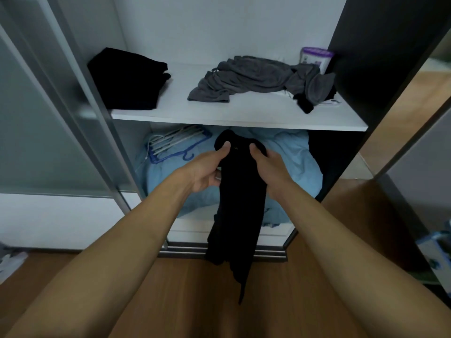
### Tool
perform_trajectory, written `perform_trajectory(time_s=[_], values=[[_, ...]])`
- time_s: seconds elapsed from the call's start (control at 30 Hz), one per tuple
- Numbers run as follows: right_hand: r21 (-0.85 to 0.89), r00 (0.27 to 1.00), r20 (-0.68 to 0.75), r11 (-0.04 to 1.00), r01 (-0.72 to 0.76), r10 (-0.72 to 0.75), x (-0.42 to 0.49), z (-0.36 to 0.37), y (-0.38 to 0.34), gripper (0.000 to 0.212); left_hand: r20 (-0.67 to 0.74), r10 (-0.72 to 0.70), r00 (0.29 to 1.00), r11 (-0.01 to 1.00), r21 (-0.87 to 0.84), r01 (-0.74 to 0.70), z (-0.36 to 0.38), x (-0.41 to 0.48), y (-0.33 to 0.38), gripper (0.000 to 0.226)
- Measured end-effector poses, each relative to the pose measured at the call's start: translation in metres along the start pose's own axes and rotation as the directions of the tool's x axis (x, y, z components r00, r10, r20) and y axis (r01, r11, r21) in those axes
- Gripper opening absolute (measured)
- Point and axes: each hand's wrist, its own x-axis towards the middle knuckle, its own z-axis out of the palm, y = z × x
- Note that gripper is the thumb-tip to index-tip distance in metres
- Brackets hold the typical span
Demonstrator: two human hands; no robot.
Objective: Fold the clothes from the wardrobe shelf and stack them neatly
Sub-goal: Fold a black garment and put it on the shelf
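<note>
Item: black garment [240, 203], dead centre, hanging limp below the shelf [244, 112] edge. Your left hand [207, 167] and right hand [267, 162] each pinch its bunched top. Likely light, soft, floppy: take the upper corners. Folded black pile [127, 79] at 10 o'clock; crumpled grey garment [253, 76] at 1 o'clock.

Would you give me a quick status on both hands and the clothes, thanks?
Left hand and right hand both grip black garment, hanging unfolded. Folded black pile and crumpled grey clothes on shelf. No obstruction seen.

A home: a sliding-door wardrobe [207, 25] with clothes [256, 76] on its shelf [219, 112], hangers [170, 142], bedding [292, 162], wood floor [183, 289].
</note>
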Motion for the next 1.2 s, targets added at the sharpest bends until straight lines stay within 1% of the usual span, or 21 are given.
perform_trajectory(time_s=[0.13, 0.2, 0.27, 0.37, 0.43, 0.5, 0.6, 0.67, 0.73, 0.77, 0.9, 1.03, 1.1, 1.2], values=[[-0.032, 0.996, 0.074, 0.998, 0.048, -0.046, -0.010, 0.007, 0.000, 0.017, -0.078, 0.069, 0.995, 0.996, 0.067, -0.064, 0.010, 0.000, 0.003, 0.042], [-0.019, 0.997, 0.060, 0.999, 0.051, -0.050, -0.012, 0.006, -0.001, 0.017, -0.109, 0.116, 0.987, 0.989, 0.102, -0.105, 0.012, 0.000, 0.003, 0.040], [0.013, 0.998, 0.051, 0.999, 0.037, -0.038, -0.013, 0.006, -0.002, 0.017, -0.111, 0.161, 0.981, 0.977, 0.158, -0.143, 0.014, 0.000, 0.002, 0.042], [-0.003, 0.999, 0.040, 0.999, 0.037, -0.037, -0.013, 0.005, -0.005, 0.017, -0.108, 0.217, 0.970, 0.950, 0.251, -0.185, 0.018, -0.001, 0.001, 0.044], [-0.005, 0.999, 0.007, 0.999, 0.050, -0.050, -0.011, 0.001, -0.008, 0.018, -0.133, 0.244, 0.961, 0.941, 0.271, -0.201, 0.019, -0.002, 0.002, 0.043], [-0.012, 0.996, -0.041, 0.997, 0.075, -0.076, -0.008, -0.008, -0.012, 0.015, -0.179, 0.260, 0.949, 0.945, 0.247, -0.212, 0.016, -0.003, 0.001, 0.041], [-0.028, 0.990, -0.107, 0.996, 0.091, -0.093, -0.005, -0.022, -0.014, 0.019, -0.243, 0.248, 0.938, 0.957, 0.214, -0.197, 0.007, -0.005, 0.001, 0.041], [-0.004, 0.991, -0.111, 0.997, 0.072, -0.072, -0.006, -0.024, -0.012, 0.019, -0.267, 0.249, 0.931, 0.957, 0.212, -0.195, 0.006, -0.006, 0.000, 0.047], [0.024, 0.996, -0.077, 0.998, 0.054, -0.052, -0.010, -0.018, -0.008, 0.016, -0.277, 0.244, 0.929, 0.963, 0.182, -0.199, 0.011, -0.008, -0.001, 0.055], [0.044, 0.997, -0.057, 0.998, 0.046, -0.043, -0.013, -0.014, -0.007, 0.015, -0.262, 0.239, 0.935, 0.965, 0.169, -0.199, 0.015, -0.008, -0.002, 0.055], [0.129, 0.999, 0.033, 0.992, -0.012, 0.008, -0.024, 0.002, -0.003, 0.016, -0.196, 0.158, 0.968, 0.986, 0.089, -0.143, 0.023, -0.009, -0.005, 0.039], [0.161, 0.998, 0.059, 0.986, -0.032, 0.022, -0.031, 0.011, 0.000, 0.013, -0.180, 0.127, 0.975, 0.991, 0.055, -0.118, 0.025, -0.011, -0.007, 0.038], [0.131, 0.996, 0.085, 0.990, -0.048, 0.037, -0.034, 0.013, 0.000, 0.018, -0.186, 0.134, 0.973, 0.989, 0.085, -0.120, 0.026, -0.013, -0.008, 0.040], [0.108, 0.989, 0.128, 0.990, -0.085, 0.070, -0.037, 0.012, -0.002, 0.036, -0.209, 0.158, 0.965, 0.979, 0.162, -0.126, 0.023, -0.013, -0.009, 0.045]])
